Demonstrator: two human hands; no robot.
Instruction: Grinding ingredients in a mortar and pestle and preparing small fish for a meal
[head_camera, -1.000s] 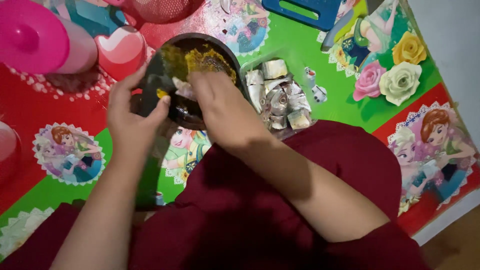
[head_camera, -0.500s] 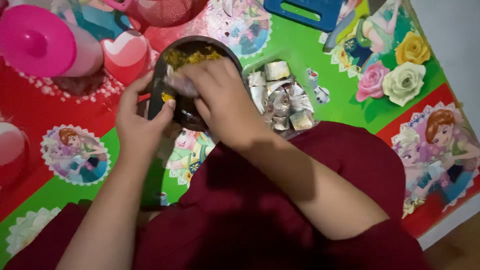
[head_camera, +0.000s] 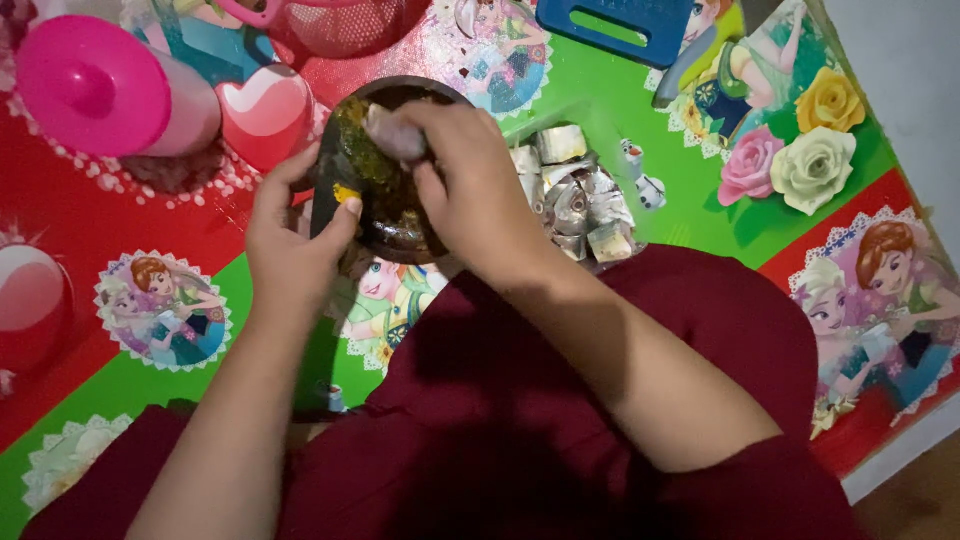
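Mortar (head_camera: 385, 215), dark and round, is seen at upper centre of the frame, just beyond the dark red cloth (head_camera: 560, 420) of the lap that fills the lower frame. Its near left rim is gripped by the left hand (head_camera: 295, 245), thumb pressed against the rim. A pale stone pestle (head_camera: 393, 135) is enclosed by the right hand (head_camera: 475, 185), fingers wrapped tightly around it, its head angled into the bowl. Yellow-green paste (head_camera: 365, 160) is smeared over the inner wall and looks coarse, with a yellow bit by the thumb, so the grinding is judged to be partly done, with finer crushing left. Just right of the mortar, cut fish pieces (head_camera: 575, 200) lie untouched in a clear tray. Farther off, a pink lid (head_camera: 95, 85) at upper left and a blue board (head_camera: 620, 22) at the top edge rest on the patterned mat (head_camera: 80, 210).
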